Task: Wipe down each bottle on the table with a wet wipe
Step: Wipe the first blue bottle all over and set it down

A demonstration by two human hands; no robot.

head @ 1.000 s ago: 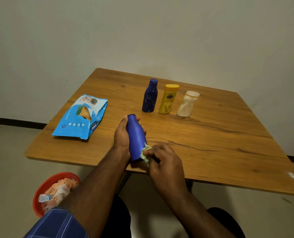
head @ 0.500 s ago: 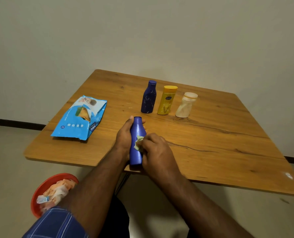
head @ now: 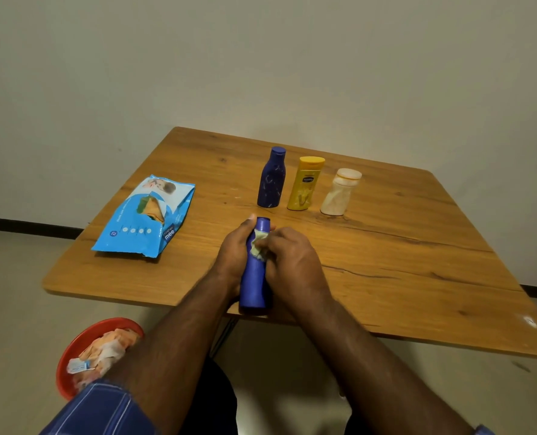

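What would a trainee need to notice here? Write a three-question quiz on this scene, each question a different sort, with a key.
1. True or false: the left hand grips the blue bottle while the right hand presses a wet wipe against it.
2. How many bottles stand upright on the table?
A. two
B. three
C. four
3. Fill in: the wipes packet lies to the person's ____ of the standing bottles.

Key: 1 true; 2 B, namely the dark blue bottle, the yellow bottle and the white bottle; 3 left.
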